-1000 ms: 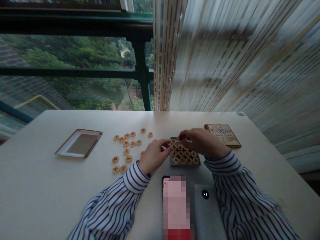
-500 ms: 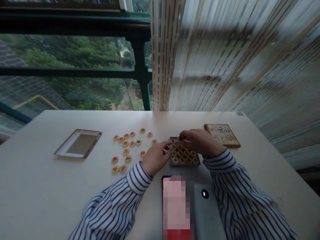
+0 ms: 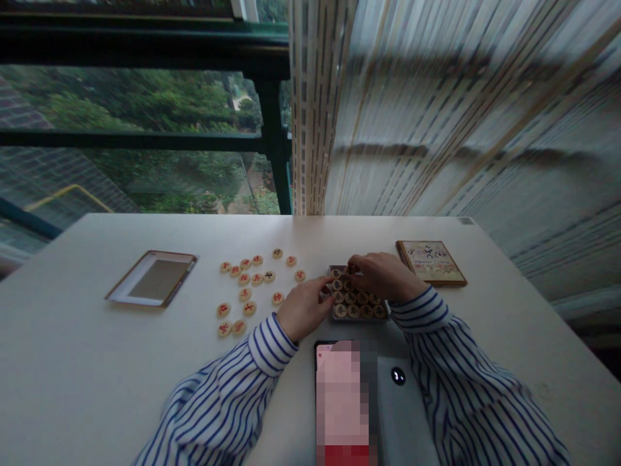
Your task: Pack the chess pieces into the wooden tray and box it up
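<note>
A small box [image 3: 361, 320] holds rows of round wooden Chinese chess pieces [image 3: 352, 310] with dark characters. My left hand [image 3: 306, 306] rests against the box's left side, its thumb and forefinger apart and nothing seen between them. Over the back of the box is my right hand [image 3: 381, 274], fingertips pinched on a Chinese chess piece in the back row, mostly covered by the fingers. That hand also hides the box's back right part. Loose pieces [image 3: 257, 279], most with red characters and a couple with dark ones, lie face up left of the box.
An upturned lid or shallow tray [image 3: 162, 279] lies at the table's left. A decorated flat box [image 3: 431, 262] lies at the right. Close to me are a phone [image 3: 339, 395] and a pale device with a small dark display [image 3: 398, 376]. A railing and a curtain stand beyond the white table [image 3: 97, 362].
My right hand has moved slightly left and lower over the box, bringing the pinched piece down into the back row. My left hand has barely shifted.
</note>
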Motion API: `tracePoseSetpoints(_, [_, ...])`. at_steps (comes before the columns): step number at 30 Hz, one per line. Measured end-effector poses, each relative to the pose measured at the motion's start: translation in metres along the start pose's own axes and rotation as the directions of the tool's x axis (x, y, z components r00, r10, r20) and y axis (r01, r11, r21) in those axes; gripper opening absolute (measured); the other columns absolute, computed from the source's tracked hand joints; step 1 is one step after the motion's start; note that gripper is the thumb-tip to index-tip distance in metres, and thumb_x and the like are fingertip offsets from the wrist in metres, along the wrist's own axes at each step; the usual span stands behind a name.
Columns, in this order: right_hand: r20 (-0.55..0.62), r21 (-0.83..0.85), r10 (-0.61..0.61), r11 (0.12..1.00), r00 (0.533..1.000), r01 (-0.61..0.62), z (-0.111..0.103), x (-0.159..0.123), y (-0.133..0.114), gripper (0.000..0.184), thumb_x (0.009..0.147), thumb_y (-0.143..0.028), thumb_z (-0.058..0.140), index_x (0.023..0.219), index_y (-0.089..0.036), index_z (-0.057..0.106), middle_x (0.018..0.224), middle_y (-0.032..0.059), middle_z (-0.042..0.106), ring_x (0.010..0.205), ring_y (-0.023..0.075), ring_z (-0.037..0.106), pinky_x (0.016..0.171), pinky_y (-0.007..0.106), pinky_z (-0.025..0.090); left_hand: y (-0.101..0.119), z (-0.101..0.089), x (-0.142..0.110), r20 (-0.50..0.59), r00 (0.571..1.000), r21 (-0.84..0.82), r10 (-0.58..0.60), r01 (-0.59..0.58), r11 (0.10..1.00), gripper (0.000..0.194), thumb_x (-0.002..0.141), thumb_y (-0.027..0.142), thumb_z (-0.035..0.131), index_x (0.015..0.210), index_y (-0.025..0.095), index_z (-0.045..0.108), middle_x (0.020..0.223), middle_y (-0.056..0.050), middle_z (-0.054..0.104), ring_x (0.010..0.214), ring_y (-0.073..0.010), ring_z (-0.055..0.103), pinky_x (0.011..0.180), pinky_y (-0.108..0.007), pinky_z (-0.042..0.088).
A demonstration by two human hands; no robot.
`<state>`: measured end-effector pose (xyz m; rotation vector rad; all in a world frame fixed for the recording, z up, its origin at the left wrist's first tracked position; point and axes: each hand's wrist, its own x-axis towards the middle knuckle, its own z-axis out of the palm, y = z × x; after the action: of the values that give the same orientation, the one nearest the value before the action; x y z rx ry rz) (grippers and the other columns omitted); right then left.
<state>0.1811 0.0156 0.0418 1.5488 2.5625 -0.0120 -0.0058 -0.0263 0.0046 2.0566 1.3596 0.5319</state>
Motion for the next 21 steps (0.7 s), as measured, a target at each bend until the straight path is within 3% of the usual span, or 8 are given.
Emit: tracePoseSetpoints(21, [0.023,-0.084,-0.001,0.996,1.000,0.003,0.0046,0.0012,-0.0029,0.031,0.084,-0.038,0.038,0.096,-0.018,0.058,0.084,0.0120,0.066,0.078,0.0260,0.062,0.060,0.031,0.040,-0.0004,0.0001,0.0001,0.007,1.000,0.018,0.020,-0.020,1.000,0.034,0.079,0.028,0.047,0.111,0.021,0.055,0.093,-0.004,0.066,0.077,-0.0160,0.061,0.069,-0.026,0.046])
